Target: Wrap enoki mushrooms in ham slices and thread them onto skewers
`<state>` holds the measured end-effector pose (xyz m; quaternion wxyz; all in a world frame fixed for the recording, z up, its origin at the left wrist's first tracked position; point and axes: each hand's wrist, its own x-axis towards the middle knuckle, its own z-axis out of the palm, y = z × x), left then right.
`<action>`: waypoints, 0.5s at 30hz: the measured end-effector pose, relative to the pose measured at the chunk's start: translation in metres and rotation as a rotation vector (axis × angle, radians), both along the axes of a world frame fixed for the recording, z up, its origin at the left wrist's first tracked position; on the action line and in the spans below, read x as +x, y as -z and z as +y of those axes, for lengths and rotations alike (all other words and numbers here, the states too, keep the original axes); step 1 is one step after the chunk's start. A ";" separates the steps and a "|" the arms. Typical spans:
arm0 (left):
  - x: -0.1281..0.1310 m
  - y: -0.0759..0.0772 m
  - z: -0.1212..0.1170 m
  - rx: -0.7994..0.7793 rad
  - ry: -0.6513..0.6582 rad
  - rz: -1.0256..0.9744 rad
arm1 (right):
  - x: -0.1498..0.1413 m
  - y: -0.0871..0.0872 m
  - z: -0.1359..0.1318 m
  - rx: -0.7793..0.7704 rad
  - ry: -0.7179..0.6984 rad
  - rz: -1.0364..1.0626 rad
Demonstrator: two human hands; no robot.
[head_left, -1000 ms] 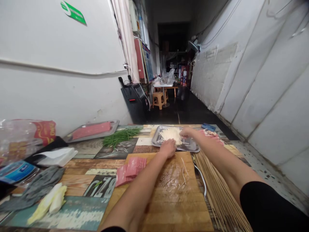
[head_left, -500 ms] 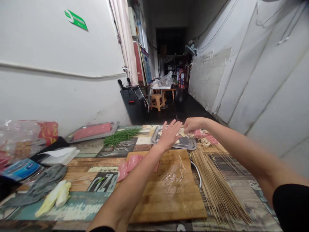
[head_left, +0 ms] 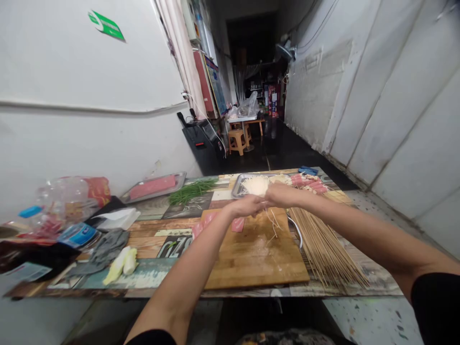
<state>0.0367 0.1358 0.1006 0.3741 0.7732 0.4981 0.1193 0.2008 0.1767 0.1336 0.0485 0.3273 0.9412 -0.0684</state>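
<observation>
My left hand (head_left: 245,205) and my right hand (head_left: 281,195) meet above the far edge of the wooden cutting board (head_left: 257,254). Both are closed on a small bunch of thin white enoki mushroom strands (head_left: 273,221), which dangle below the fingers. Just behind the hands a metal tray (head_left: 240,188) holds a heap of white enoki mushrooms (head_left: 256,185). Pink meat slices (head_left: 202,227) lie on the board's left corner, partly hidden by my left forearm.
Several bamboo skewers (head_left: 323,244) lie fanned right of the board. Finished meat skewers (head_left: 308,182) sit at the far right. Green chives (head_left: 190,190), a second tray with pink meat (head_left: 154,187), a grey cloth (head_left: 106,246), cabbage pieces (head_left: 122,263) and plastic bags (head_left: 61,206) fill the left side.
Both hands have drawn back from the enoki tray toward me and come together over the board, now holding a pinch of strands. The camera has pulled back and tilted down.
</observation>
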 end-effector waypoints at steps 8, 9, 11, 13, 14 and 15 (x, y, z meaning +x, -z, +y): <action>-0.005 0.018 -0.002 -0.283 -0.099 -0.446 | 0.005 -0.004 -0.010 -0.186 0.034 -0.071; -0.004 0.019 -0.002 -0.280 -0.073 -0.446 | 0.006 -0.004 -0.009 -0.204 0.039 -0.066; -0.003 0.021 -0.002 -0.297 -0.029 -0.424 | 0.007 -0.004 -0.010 -0.225 0.041 -0.058; -0.002 0.022 -0.003 -0.335 -0.013 -0.396 | 0.008 -0.003 -0.011 -0.236 0.046 -0.061; -0.001 0.022 -0.004 -0.354 -0.015 -0.387 | 0.008 -0.003 -0.012 -0.240 0.052 -0.065; -0.001 0.022 -0.005 -0.373 -0.018 -0.382 | 0.009 -0.004 -0.012 -0.245 0.056 -0.070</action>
